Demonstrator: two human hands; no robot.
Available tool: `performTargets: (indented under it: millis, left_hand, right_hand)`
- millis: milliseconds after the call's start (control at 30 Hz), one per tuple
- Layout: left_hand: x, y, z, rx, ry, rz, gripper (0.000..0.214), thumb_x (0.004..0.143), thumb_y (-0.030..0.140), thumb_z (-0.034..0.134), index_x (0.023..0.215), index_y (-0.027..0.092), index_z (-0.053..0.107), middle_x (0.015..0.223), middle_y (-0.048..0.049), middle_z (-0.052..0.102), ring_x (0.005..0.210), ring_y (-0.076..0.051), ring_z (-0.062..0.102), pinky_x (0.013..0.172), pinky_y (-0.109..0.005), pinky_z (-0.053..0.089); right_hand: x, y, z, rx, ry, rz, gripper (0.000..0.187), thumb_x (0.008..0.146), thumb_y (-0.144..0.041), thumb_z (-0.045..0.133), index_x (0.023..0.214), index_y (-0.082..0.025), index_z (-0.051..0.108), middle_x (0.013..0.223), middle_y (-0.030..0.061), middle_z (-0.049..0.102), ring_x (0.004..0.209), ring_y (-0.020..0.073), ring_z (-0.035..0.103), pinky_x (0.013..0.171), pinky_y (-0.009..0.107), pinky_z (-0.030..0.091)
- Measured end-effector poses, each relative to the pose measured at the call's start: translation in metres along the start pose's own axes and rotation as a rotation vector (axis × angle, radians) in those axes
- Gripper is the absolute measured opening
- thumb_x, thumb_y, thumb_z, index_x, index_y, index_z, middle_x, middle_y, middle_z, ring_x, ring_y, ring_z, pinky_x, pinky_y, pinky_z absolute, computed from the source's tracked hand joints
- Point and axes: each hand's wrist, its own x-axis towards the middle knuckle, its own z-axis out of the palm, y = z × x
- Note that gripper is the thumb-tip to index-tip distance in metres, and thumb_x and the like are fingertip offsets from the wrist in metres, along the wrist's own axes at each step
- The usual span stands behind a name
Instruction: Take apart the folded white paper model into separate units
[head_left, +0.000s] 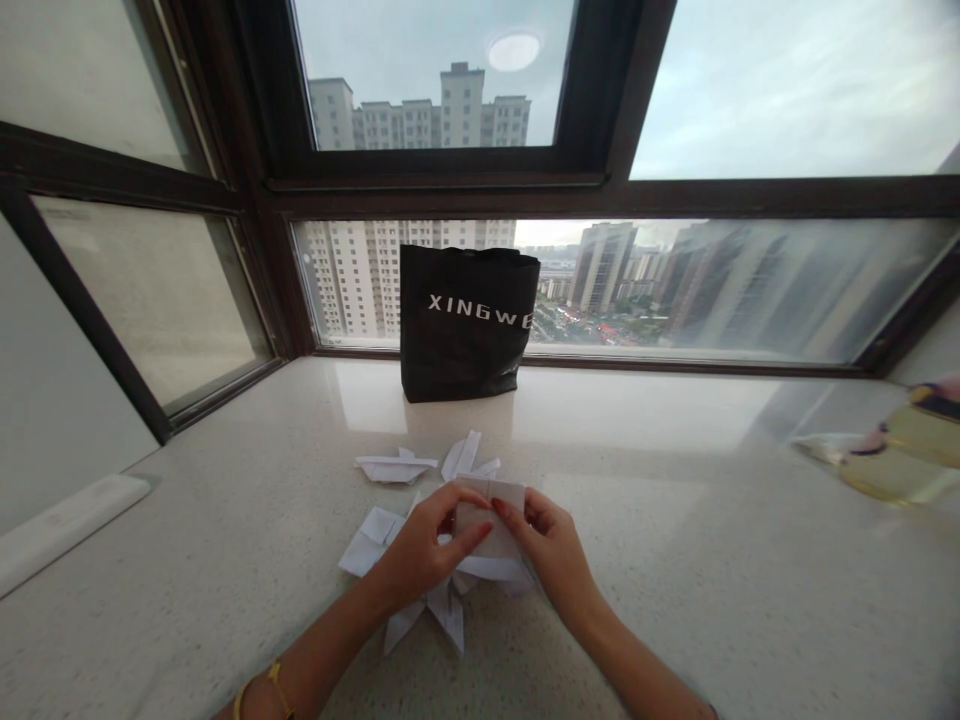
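Both hands were pinched shut on one folded white paper (499,497). The left hand (420,555) pressed its thumb and fingers over the near left part, and the right hand (547,548) gripped the right edge between fingertips and thumb. The paper was held just above the stone counter, near its middle, close to the person.

Behind everything, a dark-framed window (450,185) filled the far side, with tower blocks showing through the glass. The pale speckled counter (675,540) ran from the window to the near edge. A black bag (465,325) with white lettering stood upright against the window frame, well behind the hands. At the far right lay a blurred yellowish object (900,455), too smeared to identify. A white strip (67,525) lay off the counter's left edge.

Several folded paper shapes (367,545) lay spread on the counter directly under and beside the hands. One flat folded piece (394,467) lay apart, a little farther back on the left. A gold bracelet (279,690) circled the left wrist.
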Motion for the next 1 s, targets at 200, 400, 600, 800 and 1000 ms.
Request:
performTargets:
  millis: [200,400,600,800,1000]
  left_hand:
    - [0.006,-0.006,-0.006,0.061,0.124,-0.010,0.020,0.073,0.034,0.058,0.082,0.018,0.066,0.080,-0.0047,0.063,0.069,-0.014,0.053,0.061,-0.024,0.039]
    - [0.014,-0.011,-0.027,-0.088,0.394,-0.030,0.024,0.070,0.037,0.060,0.083,0.017,0.061,0.082,-0.0029,0.062,0.069,-0.013,0.054,0.062,-0.022,0.043]
    - [0.016,-0.008,-0.035,-0.222,0.501,0.023,0.034,0.070,0.034,0.060,0.101,0.021,0.052,0.100,-0.0023,0.059,0.077,-0.012,0.057,0.068,-0.023,0.046]
    - [0.014,-0.006,-0.038,-0.110,0.588,-0.014,0.035,0.067,0.036,0.063,0.095,0.016,0.063,0.090,-0.0033,0.063,0.069,-0.011,0.054,0.063,-0.020,0.043]
    - [0.015,-0.008,-0.046,-0.090,0.696,-0.050,0.041,0.064,0.041,0.064,0.096,0.014,0.065,0.070,0.0005,0.061,0.054,-0.007,0.044,0.048,-0.017,0.034]
  right_hand:
    - [0.005,-0.003,-0.008,-0.183,0.077,-0.148,0.034,0.080,-0.046,0.043,0.088,-0.018,0.062,0.083,0.0062,0.063,0.075,0.0176,0.054,0.066,0.029,0.043]
    - [0.013,0.011,-0.021,-0.670,0.024,-0.319,0.030,0.075,-0.034,0.055,0.103,-0.024,0.058,0.104,0.0071,0.060,0.098,0.0233,0.050,0.085,0.040,0.038]
    - [0.014,0.016,-0.022,-0.799,-0.091,-0.244,0.020,0.079,-0.024,0.049,0.092,-0.023,0.064,0.093,0.0044,0.066,0.090,0.0221,0.056,0.080,0.038,0.038]
    - [0.021,0.014,-0.035,-0.725,0.161,-0.316,0.032,0.085,-0.026,0.034,0.097,-0.019,0.063,0.099,0.0086,0.065,0.093,0.0222,0.055,0.081,0.038,0.040]
    - [0.016,0.018,-0.027,-0.863,0.199,-0.388,0.035,0.083,-0.030,0.041,0.114,-0.021,0.054,0.114,0.0101,0.057,0.108,0.0267,0.046,0.089,0.047,0.035]
